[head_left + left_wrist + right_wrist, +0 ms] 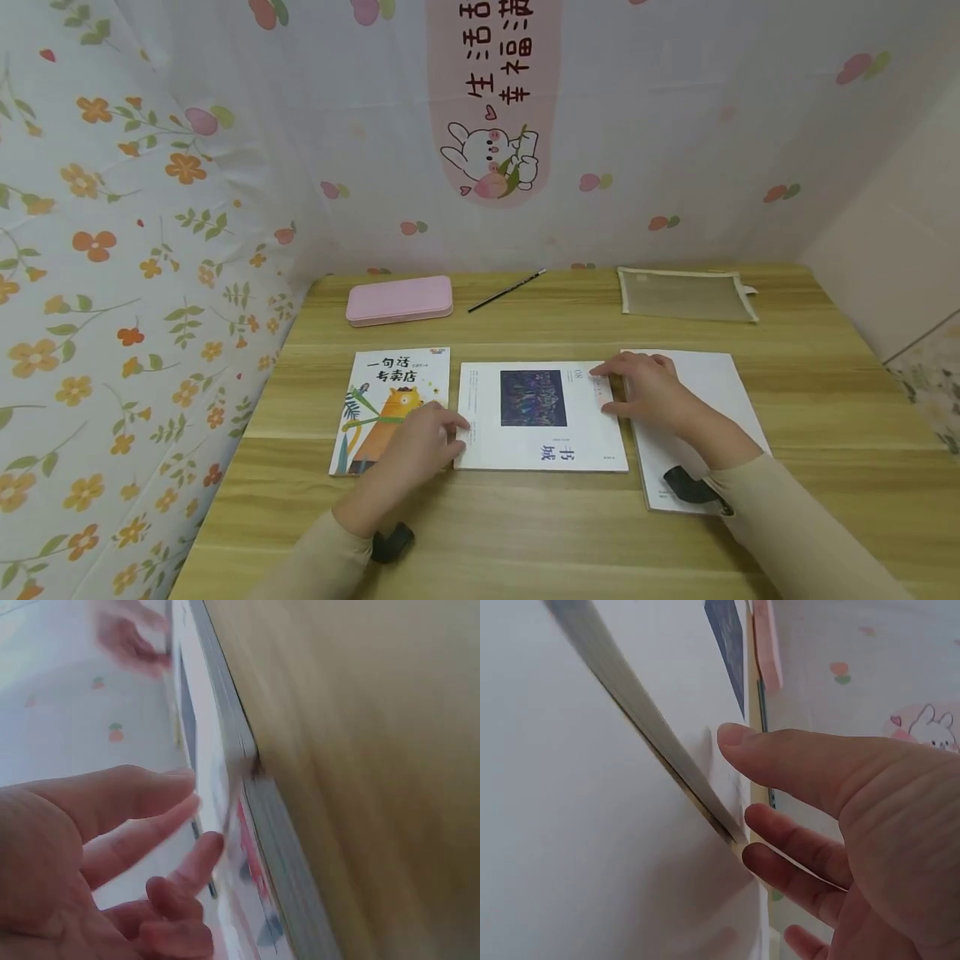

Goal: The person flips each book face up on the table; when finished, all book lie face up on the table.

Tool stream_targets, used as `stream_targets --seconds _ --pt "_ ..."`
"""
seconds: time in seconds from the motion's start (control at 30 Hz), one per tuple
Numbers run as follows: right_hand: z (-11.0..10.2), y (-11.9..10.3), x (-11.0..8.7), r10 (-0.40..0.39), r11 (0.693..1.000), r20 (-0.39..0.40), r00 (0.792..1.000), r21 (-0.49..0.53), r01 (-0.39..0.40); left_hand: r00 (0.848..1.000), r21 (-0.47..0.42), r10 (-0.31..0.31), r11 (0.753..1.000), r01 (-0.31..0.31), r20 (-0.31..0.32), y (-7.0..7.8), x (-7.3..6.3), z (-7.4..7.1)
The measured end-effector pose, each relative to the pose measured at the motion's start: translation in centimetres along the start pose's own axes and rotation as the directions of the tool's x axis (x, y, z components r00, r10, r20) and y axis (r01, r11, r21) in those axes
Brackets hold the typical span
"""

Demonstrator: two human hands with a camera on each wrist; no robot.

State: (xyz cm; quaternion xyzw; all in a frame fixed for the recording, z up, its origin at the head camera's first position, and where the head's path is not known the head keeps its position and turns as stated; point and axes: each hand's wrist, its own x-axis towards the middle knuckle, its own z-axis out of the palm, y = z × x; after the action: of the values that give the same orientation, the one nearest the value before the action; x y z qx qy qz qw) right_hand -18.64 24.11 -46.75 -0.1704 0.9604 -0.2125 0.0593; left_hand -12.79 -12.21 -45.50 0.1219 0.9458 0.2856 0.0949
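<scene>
Magazine lying crosswise between a cat-covered book and a mostly white book on the wooden table.
Its long axis runs left to right, while its neighbours' run near to far; its title stands at the near right, turned sideways. The left hand is at its left edge, the right hand by its far right corner, fingers and thumbs parted; whether either touches, I cannot tell.
</scene>
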Motion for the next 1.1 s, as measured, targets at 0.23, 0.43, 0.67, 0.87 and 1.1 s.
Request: stream_targets --seconds 0.23,0.43,0.67,0.87,1.1 --pt "0.9 -1.6 -2.9 -0.035 0.999 -0.013 0.999 -0.022 0.035 0.999 0.053 0.018 0.998 -0.015 -0.047 -0.7 3.7 -1.0" --pt "1.4 -2.6 -5.3 -0.103 0.992 -0.027 0.994 -0.074 0.101 0.997 0.108 0.055 0.993 -0.049 -0.057 -1.4 5.9 -1.4" --pt "1.7 -3.2 -6.5 -0.148 0.983 -0.015 0.989 -0.116 0.146 1.000 0.172 0.020 0.985 -0.017 -0.015 -2.0 6.8 -1.6" --pt "1.7 -3.0 -6.6 -0.153 0.978 -0.043 0.987 -0.152 0.145 0.998 0.179 0.057 0.982 -0.059 0.013 -1.9 7.1 -1.7" --pt "1.5 -2.8 -6.6 -0.134 0.982 -0.038 0.990 -0.143 0.127 0.996 0.168 0.069 0.983 -0.078 0.053 -1.9 7.2 -1.8"
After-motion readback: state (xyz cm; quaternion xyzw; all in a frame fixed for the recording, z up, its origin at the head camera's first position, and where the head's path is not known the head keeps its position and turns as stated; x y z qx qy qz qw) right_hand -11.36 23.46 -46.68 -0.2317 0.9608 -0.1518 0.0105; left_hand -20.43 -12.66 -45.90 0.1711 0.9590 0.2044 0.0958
